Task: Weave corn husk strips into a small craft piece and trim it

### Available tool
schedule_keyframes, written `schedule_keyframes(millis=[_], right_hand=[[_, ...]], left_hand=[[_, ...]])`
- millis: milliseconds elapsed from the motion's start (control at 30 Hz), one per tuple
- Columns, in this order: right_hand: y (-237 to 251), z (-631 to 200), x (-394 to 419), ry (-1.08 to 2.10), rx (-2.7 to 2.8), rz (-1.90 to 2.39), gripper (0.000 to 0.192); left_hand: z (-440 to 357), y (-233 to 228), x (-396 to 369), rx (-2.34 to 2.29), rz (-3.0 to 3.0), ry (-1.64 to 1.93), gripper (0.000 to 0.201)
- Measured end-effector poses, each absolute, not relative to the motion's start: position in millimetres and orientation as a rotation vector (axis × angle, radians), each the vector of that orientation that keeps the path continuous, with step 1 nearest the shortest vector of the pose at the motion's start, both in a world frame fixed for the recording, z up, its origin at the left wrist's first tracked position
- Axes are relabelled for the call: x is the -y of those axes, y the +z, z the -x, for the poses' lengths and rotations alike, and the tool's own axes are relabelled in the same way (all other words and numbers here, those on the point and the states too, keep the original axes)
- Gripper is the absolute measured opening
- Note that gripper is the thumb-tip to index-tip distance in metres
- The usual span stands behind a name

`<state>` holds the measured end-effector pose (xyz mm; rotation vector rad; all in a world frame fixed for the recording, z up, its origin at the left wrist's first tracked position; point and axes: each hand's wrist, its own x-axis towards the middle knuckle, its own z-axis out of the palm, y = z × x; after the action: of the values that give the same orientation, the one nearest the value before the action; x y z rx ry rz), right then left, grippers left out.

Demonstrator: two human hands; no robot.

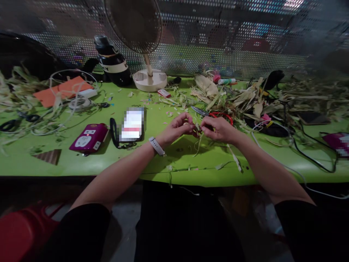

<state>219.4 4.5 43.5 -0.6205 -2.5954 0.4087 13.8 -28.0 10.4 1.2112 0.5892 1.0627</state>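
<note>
Above the green table (169,149), my left hand (178,127) pinches a small bundle of pale green corn husk strips (198,128) between thumb and fingers. My right hand (218,128) is closed on the same piece from the other side. A thin strand dangles below the fingertips. Just behind my right hand lie scissors (202,111) with red handles, partly hidden by the hand. Another pale husk strip (235,159) lies beneath my right wrist. How the bundle is tied or folded is too small to tell.
Heaped corn husks (207,87) lie behind the hands. To the left are a lit phone (133,123), a purple power box (89,138), black scissors (20,119) and an orange sheet (64,91). A fan (149,80) and a black bottle (114,65) stand behind. Cables cross the right side.
</note>
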Motion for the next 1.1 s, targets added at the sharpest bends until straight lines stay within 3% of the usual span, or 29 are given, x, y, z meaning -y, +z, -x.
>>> schedule_keyframes(millis=[533,833,1100], right_hand=[[49.7,-217.9,3.9,0.4,2.681,0.612,0.014],[49.0,-219.6,-3.9,0.538,2.58,0.617,0.012],[50.0,-218.5,-1.6,0.595,2.573,0.637,0.013]], left_hand=[[-11.2,14.9,31.7,-0.722,-1.264,0.954,0.016],[-13.3,15.1,31.6,-0.694,-1.54,1.044,0.045],[-12.3,13.0,31.0,-0.751,-1.537,1.027,0.039]])
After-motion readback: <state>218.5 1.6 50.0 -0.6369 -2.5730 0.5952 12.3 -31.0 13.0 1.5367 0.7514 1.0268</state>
